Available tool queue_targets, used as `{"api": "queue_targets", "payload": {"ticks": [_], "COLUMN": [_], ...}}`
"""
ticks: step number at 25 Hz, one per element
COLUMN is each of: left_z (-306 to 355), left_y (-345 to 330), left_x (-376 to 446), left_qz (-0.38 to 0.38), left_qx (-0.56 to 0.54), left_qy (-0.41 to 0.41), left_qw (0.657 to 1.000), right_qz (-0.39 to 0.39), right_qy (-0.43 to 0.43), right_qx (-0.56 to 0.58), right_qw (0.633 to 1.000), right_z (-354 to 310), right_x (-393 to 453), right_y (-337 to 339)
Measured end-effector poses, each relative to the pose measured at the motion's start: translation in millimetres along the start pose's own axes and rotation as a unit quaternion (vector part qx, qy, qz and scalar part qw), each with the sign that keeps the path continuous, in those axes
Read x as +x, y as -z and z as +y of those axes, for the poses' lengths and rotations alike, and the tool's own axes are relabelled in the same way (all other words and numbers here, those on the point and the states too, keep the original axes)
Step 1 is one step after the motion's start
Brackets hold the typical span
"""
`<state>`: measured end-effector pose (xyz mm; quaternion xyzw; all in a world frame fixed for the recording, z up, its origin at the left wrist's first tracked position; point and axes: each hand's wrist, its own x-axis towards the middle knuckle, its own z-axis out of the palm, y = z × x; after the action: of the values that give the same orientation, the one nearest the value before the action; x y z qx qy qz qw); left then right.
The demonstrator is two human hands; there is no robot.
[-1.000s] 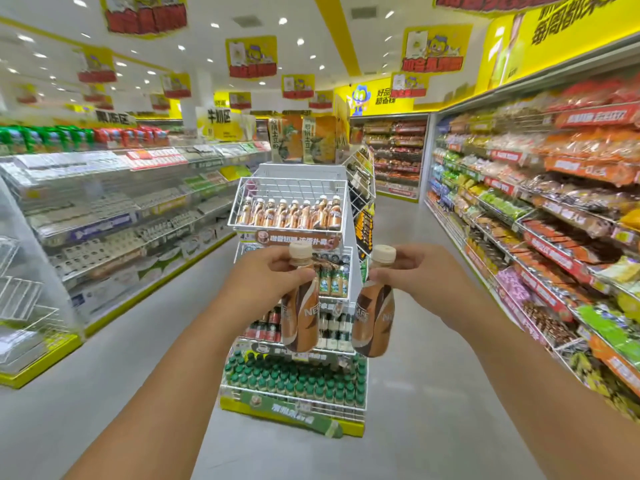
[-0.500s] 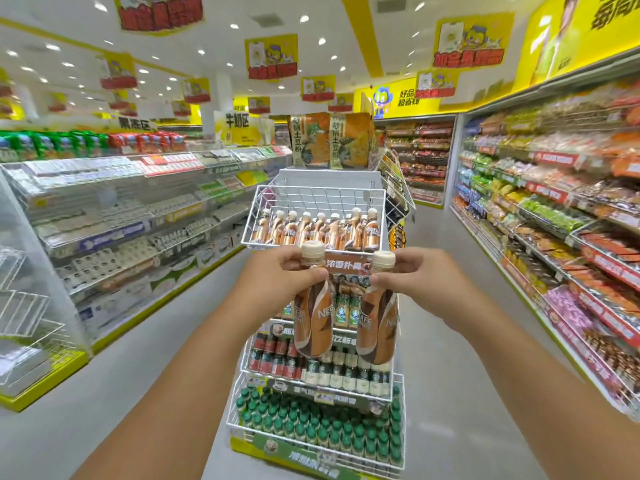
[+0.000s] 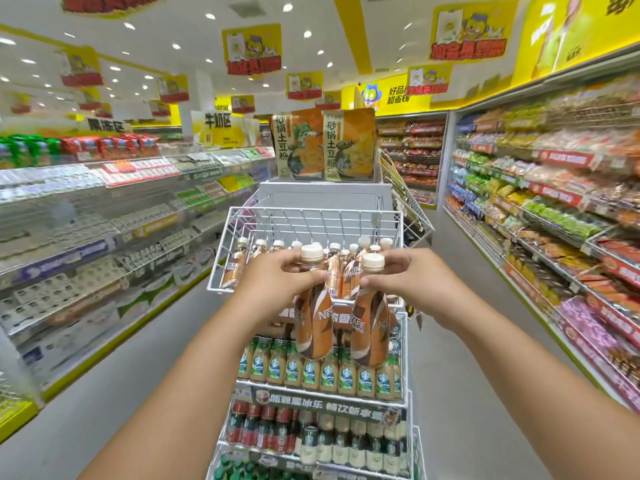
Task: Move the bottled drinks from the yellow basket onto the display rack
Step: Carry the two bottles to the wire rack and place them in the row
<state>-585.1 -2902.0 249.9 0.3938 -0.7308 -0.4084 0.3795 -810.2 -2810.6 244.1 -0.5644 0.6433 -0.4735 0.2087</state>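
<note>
Head view: both arms reach toward twelve o'clock. The left hand (image 3: 277, 285) grips a brown cream-capped plastic coffee bottle (image 3: 313, 320) by its neck; the right hand (image 3: 412, 285) grips its twin (image 3: 370, 327), both before the white wire display rack (image 3: 311, 216).

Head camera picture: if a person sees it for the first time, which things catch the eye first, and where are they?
First come the two brown coffee bottles at the centre: the left hand holds one bottle by its neck, the right hand holds the other bottle. Right behind them is the white wire display rack, its top basket partly filled with similar bottles. Yellow banners hang from the ceiling above.
</note>
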Motion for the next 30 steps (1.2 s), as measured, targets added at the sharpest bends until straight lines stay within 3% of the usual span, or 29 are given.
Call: {"api": "queue_targets", "payload": {"ticks": [7, 14, 18, 30], "left_z": [-58.2, -109.5, -122.1, -136.9], "left_y": [10.9, 3.4, -12.0, -44.9], "left_x": [144.8, 257.4, 288.8, 312.8], "left_qz": [-0.045, -0.139, -0.179, -0.185], "left_qx": [0.004, -0.003, -0.017, 0.002], "left_qy": [-0.023, -0.006, 0.004, 0.031], "left_qw": [0.999, 0.990, 0.984, 0.982], "right_qz": [0.033, 0.073, 0.097, 0.132], "right_qy": [-0.044, -0.114, -0.153, -0.199], "right_qx": [-0.023, -0.061, -0.078, -0.185], "right_qw": [0.998, 0.989, 0.980, 0.953], "right_z": [30.1, 51.8, 69.2, 95.8], "right_x": [117.8, 200.9, 224.1, 260.4], "right_y": [-29.7, -50.5, -57.2, -73.5]}}
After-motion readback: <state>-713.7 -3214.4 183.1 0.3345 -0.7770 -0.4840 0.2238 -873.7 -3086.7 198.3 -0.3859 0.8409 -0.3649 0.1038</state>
